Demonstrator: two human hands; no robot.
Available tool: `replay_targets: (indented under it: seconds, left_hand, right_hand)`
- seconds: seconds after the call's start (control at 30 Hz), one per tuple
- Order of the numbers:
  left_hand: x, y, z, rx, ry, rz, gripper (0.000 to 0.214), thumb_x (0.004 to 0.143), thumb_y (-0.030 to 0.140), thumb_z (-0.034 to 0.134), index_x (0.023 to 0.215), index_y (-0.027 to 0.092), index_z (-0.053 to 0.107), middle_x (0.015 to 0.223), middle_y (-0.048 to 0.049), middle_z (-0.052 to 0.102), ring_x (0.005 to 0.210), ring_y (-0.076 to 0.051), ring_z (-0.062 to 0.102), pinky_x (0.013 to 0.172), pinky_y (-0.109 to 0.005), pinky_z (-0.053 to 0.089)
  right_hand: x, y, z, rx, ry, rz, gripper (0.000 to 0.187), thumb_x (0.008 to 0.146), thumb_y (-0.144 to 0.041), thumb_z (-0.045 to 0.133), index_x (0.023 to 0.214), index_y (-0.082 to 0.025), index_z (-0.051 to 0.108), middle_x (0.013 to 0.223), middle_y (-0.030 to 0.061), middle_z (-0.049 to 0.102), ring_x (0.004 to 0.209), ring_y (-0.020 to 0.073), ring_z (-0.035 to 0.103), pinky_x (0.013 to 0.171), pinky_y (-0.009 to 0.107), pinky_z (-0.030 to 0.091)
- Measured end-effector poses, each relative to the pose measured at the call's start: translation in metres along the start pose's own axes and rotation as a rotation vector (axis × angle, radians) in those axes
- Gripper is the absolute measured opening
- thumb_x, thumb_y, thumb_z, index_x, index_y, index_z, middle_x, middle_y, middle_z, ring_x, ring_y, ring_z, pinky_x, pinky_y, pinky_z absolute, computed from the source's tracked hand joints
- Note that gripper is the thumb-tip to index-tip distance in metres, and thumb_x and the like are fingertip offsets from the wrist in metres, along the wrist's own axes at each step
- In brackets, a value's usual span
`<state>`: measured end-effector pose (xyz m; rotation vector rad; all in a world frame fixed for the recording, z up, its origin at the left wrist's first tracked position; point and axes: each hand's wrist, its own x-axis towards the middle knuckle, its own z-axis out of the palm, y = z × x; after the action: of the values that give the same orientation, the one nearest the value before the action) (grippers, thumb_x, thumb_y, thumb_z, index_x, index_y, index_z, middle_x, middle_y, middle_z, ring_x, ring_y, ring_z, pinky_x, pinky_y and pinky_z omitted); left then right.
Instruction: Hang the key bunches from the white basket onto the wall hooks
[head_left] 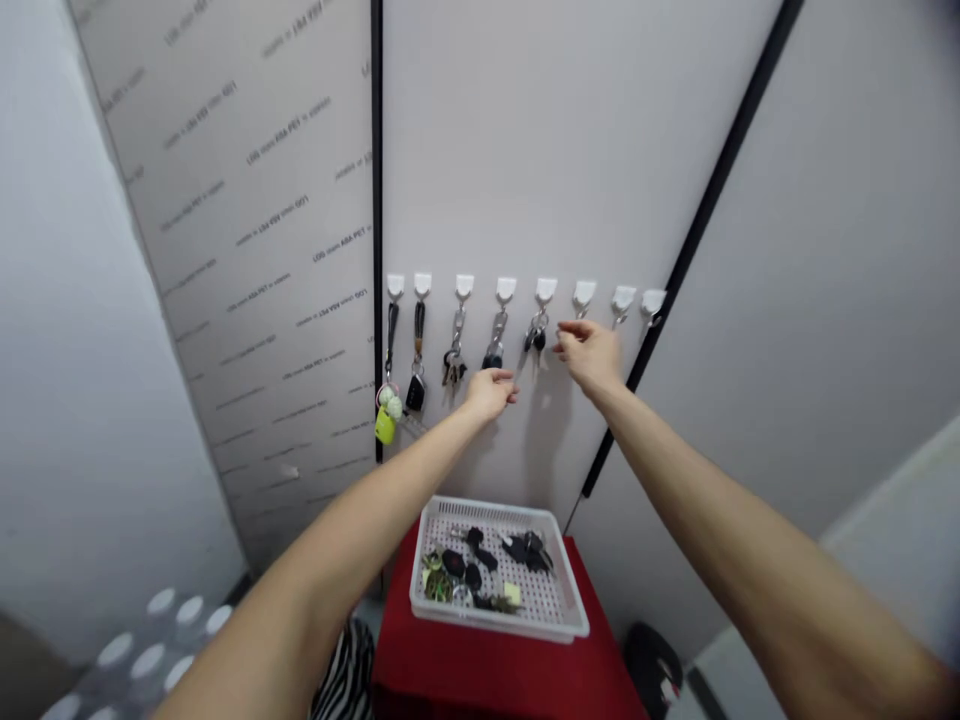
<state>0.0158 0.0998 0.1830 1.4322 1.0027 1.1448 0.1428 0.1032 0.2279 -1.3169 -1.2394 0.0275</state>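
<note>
My left hand is just below a black key fob that hangs from the fourth hook from the left. Its fingers point right, slightly apart, with nothing seen in them. My right hand is raised beside a bunch of keys on the fifth hook. A small gap shows between its bent fingers and thumb, and it appears clear of the keys. Farther left hang another bunch of keys, a black car key on a strap, and a yellow-green key case.
White adhesive hooks line the wall panel, including one at the far right. Below, a white plastic basket holds several keys and fobs on a red-covered stand. White-capped bottles stand at lower left. A dark object lies at lower right.
</note>
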Motion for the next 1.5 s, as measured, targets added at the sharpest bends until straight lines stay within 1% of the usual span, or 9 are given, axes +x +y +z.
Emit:
replay_targets:
  seconds: [0.1,0.3,0.47,0.57,0.73,0.97,1.1,1.3,1.5]
  left_hand:
    - [-0.018,-0.043,-0.016,0.141,-0.09,-0.032,0.028,0.065,0.007,0.038,0.09,0.008,0.049,0.073,-0.0065,0.057,0.046,-0.002,0.046,0.047,-0.014,0.036]
    - [-0.06,-0.138,-0.042,0.71,-0.257,0.003,0.026,0.064,0.012,0.039,0.085,0.01,0.054,0.076,-0.0067,0.058,0.065,-0.011,0.051,0.062,-0.023,0.039]
    - [-0.074,-0.175,-0.044,1.1,-0.36,0.197,0.032,0.061,0.01,0.039,0.089,0.014,0.053,0.089,-0.0069,0.055,0.084,-0.017,0.046,0.075,-0.028,0.035]
    - [-0.074,-0.183,-0.039,1.164,-0.359,0.27,0.034,0.062,0.01,0.038,0.093,0.016,0.05,0.092,-0.0058,0.053,0.087,-0.017,0.044,0.077,-0.028,0.034]
    - [-0.073,-0.186,-0.034,1.195,-0.317,0.222,0.029,0.063,0.012,0.037,0.088,0.016,0.053,0.087,-0.0074,0.055,0.085,-0.02,0.044,0.072,-0.03,0.036]
    - [-0.072,-0.184,-0.035,1.105,-0.334,0.142,0.029,0.062,0.012,0.039,0.087,0.015,0.053,0.089,-0.0076,0.055,0.086,-0.018,0.046,0.075,-0.029,0.034]
    - [-0.07,-0.18,-0.032,0.78,-0.293,0.097,0.038,0.059,0.01,0.042,0.097,0.014,0.047,0.097,-0.0063,0.052,0.088,-0.014,0.046,0.078,-0.025,0.033]
    - [-0.067,-0.169,-0.019,0.155,-0.366,-0.055,0.039,0.058,0.003,0.041,0.096,0.01,0.047,0.093,-0.0071,0.054,0.082,-0.011,0.049,0.075,-0.023,0.036]
    - [-0.056,-0.156,-0.006,-0.056,-0.276,-0.03,0.022,0.062,0.011,0.042,0.079,0.008,0.056,0.07,-0.0041,0.058,0.062,-0.01,0.05,0.063,-0.024,0.039]
  right_hand:
    - [-0.043,0.032,-0.003,-0.095,-0.131,-0.011,0.026,0.061,-0.024,0.044,0.081,-0.012,0.054,0.059,0.0029,0.057,0.053,0.011,0.053,0.052,0.024,0.042]
    - [-0.169,0.095,0.011,-0.297,-0.742,0.115,0.021,0.062,-0.019,0.041,0.075,-0.013,0.057,0.07,0.0048,0.061,0.061,0.0115,0.054,0.06,0.022,0.04]
    - [-0.216,0.108,0.028,-0.486,-0.932,-0.004,0.02,0.065,-0.022,0.04,0.071,-0.016,0.058,0.073,0.0046,0.061,0.067,0.0131,0.053,0.061,0.021,0.036]
    - [-0.221,0.104,0.035,-0.672,-0.916,-0.019,0.025,0.067,-0.032,0.038,0.064,-0.017,0.058,0.068,0.0062,0.061,0.065,0.0158,0.053,0.056,0.023,0.035]
    - [-0.228,0.103,0.042,-0.818,-0.809,-0.037,0.025,0.067,-0.033,0.037,0.064,-0.018,0.057,0.069,0.0066,0.059,0.068,0.0174,0.052,0.055,0.024,0.032]
    - [-0.222,0.109,0.036,-0.662,-0.758,-0.001,0.021,0.066,-0.022,0.036,0.064,-0.017,0.056,0.069,0.0054,0.059,0.066,0.0138,0.051,0.058,0.021,0.032]
    - [-0.208,0.105,0.028,-0.402,-0.773,0.056,0.023,0.067,-0.025,0.035,0.062,-0.016,0.055,0.061,0.0028,0.058,0.056,0.011,0.05,0.054,0.019,0.033]
    - [-0.188,0.101,0.021,-0.154,-0.695,0.217,0.024,0.064,-0.032,0.038,0.062,-0.014,0.054,0.05,0.0001,0.053,0.047,0.0096,0.046,0.048,0.019,0.034]
    - [-0.163,0.092,0.012,-0.081,-0.587,0.187,0.024,0.062,-0.033,0.04,0.059,-0.013,0.053,0.05,0.0,0.052,0.047,0.0093,0.045,0.048,0.02,0.034]
